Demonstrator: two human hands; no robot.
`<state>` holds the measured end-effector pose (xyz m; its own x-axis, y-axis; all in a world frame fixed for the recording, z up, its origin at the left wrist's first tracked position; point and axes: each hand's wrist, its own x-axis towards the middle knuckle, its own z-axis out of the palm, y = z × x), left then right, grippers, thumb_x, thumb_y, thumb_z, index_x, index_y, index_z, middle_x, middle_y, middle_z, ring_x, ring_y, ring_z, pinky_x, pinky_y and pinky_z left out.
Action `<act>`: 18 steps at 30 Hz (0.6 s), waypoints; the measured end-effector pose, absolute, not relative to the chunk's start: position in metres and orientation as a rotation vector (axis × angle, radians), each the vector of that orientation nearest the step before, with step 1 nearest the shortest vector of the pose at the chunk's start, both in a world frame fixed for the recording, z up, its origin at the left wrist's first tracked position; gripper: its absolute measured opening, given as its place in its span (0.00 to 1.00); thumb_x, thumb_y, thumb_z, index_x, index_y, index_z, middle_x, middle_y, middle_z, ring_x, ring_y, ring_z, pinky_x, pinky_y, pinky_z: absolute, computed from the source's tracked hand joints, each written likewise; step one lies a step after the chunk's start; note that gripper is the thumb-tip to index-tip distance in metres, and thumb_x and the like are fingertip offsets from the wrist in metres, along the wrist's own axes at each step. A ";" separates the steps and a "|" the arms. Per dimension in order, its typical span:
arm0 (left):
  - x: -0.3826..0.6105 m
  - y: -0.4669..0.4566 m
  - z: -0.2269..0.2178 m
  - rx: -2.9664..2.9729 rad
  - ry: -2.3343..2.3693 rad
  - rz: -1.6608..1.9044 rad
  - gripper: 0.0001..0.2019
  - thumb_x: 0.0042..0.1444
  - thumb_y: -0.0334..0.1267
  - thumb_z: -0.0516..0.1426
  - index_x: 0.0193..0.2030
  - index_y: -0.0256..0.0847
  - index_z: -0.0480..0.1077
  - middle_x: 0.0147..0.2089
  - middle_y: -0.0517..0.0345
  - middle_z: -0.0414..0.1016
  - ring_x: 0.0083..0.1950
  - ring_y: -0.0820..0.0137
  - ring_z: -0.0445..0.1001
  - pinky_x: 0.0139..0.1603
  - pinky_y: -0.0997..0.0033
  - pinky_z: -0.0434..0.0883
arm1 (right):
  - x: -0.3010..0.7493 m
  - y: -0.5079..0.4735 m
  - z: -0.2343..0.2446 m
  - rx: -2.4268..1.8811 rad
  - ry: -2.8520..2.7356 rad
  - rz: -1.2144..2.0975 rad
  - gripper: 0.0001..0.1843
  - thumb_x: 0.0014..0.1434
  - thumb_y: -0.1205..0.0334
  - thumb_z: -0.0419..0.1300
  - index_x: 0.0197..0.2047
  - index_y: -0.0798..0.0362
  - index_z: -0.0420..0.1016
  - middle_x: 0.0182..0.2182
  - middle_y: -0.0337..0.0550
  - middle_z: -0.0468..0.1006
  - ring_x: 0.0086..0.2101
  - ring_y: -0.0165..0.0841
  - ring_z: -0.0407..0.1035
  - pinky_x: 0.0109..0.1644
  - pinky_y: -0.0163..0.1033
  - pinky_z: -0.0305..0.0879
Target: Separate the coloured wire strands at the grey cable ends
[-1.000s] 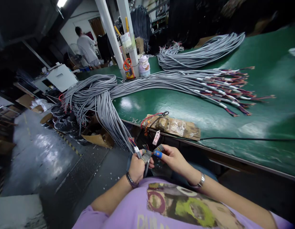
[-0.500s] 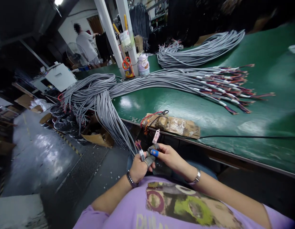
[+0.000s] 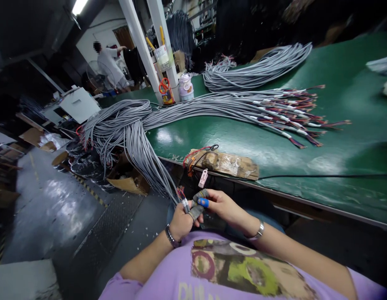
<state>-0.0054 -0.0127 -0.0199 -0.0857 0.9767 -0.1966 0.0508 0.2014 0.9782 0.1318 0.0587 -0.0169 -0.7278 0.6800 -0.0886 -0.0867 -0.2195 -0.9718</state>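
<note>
My left hand (image 3: 182,223) is closed around a few grey cables (image 3: 185,205), close in front of my body. Their ends stick up out of the fist, with white bands and thin coloured wires (image 3: 180,192) fanned out. Grey wrapping covers some of the fingers. My right hand (image 3: 227,209) meets the left one, its thumb with a blue band (image 3: 202,202) pressed towards a grey-wrapped fingertip. Whatever lies in that pinch is hidden or too small to make out. From the held ends, the long grey cable bundle (image 3: 139,146) runs up over the bench edge.
On the green bench (image 3: 346,158) lie cables with coloured wire ends (image 3: 293,121) and a coiled cable bundle (image 3: 256,68). A wooden block (image 3: 234,164) with wires sits at the front edge, a pink tag (image 3: 203,178) beside it. A cardboard box (image 3: 127,181) stands below; a person (image 3: 110,66) stands far back.
The camera view has shifted slightly, bringing more objects in at the bench's right edge. My hands keep almost the same hold. The distant person's arm has risen a little.
</note>
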 end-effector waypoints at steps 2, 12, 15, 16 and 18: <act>-0.005 -0.013 -0.020 1.073 1.402 1.102 0.19 0.50 0.51 0.57 0.20 0.36 0.69 0.17 0.59 0.68 0.16 0.79 0.61 0.18 0.79 0.57 | 0.131 0.057 -0.019 -0.677 -1.510 2.000 0.18 0.52 0.48 0.60 0.33 0.56 0.68 0.19 0.37 0.74 0.21 0.27 0.65 0.25 0.33 0.54; 0.001 -0.011 -0.018 1.041 1.464 1.156 0.18 0.49 0.50 0.58 0.21 0.37 0.67 0.17 0.60 0.69 0.15 0.79 0.62 0.17 0.79 0.58 | 0.126 0.050 -0.019 -0.754 -1.378 1.938 0.19 0.50 0.45 0.60 0.31 0.54 0.65 0.16 0.34 0.70 0.18 0.26 0.62 0.23 0.33 0.53; 0.000 -0.011 -0.018 0.970 1.473 1.252 0.18 0.49 0.50 0.58 0.21 0.37 0.66 0.17 0.62 0.67 0.15 0.80 0.61 0.16 0.79 0.56 | 0.128 0.053 -0.017 -0.792 -1.370 1.910 0.20 0.47 0.46 0.63 0.31 0.55 0.69 0.19 0.35 0.69 0.20 0.24 0.59 0.24 0.33 0.54; -0.001 -0.011 -0.018 0.952 1.475 1.287 0.18 0.49 0.50 0.58 0.21 0.37 0.65 0.16 0.62 0.67 0.15 0.80 0.60 0.16 0.79 0.55 | 0.129 0.054 -0.017 -0.799 -1.367 1.913 0.20 0.46 0.47 0.64 0.31 0.55 0.70 0.21 0.35 0.70 0.21 0.24 0.59 0.24 0.33 0.55; -0.001 -0.011 -0.017 0.931 1.476 1.329 0.17 0.49 0.50 0.59 0.21 0.37 0.66 0.16 0.63 0.66 0.15 0.80 0.60 0.16 0.79 0.55 | 0.130 0.055 -0.017 -0.803 -1.362 1.933 0.21 0.45 0.48 0.65 0.33 0.56 0.70 0.24 0.37 0.70 0.22 0.24 0.59 0.25 0.32 0.56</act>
